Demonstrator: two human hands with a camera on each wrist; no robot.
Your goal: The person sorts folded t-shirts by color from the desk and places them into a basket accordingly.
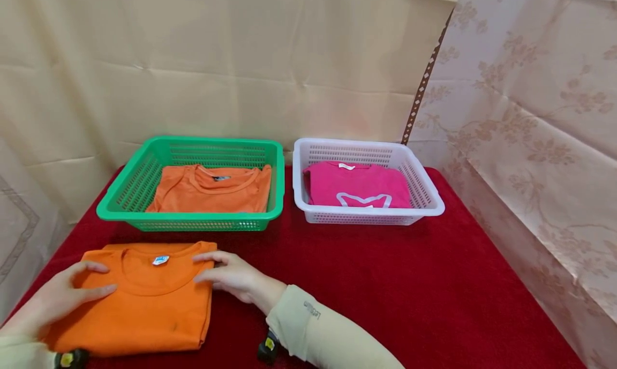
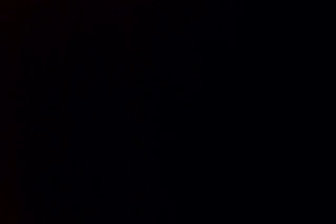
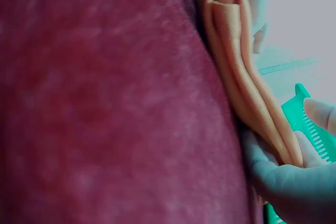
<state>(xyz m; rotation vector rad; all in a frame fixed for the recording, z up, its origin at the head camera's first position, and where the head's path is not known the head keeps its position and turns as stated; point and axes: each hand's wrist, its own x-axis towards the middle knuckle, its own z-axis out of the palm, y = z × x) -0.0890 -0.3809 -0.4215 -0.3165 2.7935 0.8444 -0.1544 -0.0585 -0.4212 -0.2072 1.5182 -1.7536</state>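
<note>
A folded orange T-shirt (image 1: 159, 299) lies at the front left of the table, its neckline facing the baskets. Over its left side is my left hand (image 1: 62, 294), thumb and forefinger extended across the cloth; its other fingers are hidden. My right hand (image 1: 236, 275) is at the right edge near the collar, its fingertips blurred. In the right wrist view, fingers of the right hand (image 3: 294, 187) lie under and beside the shirt's folded edge (image 3: 241, 72), while another digit stands apart from the cloth. The left wrist view is black.
Behind the shirt stands a green basket (image 1: 188, 216) containing a folded orange top (image 1: 212, 192). To its right, a white basket (image 1: 368, 212) holds a folded pink top (image 1: 359, 181). Red cloth (image 1: 385, 288) covers the table; curtains (image 1: 217, 53) hang behind and at the sides.
</note>
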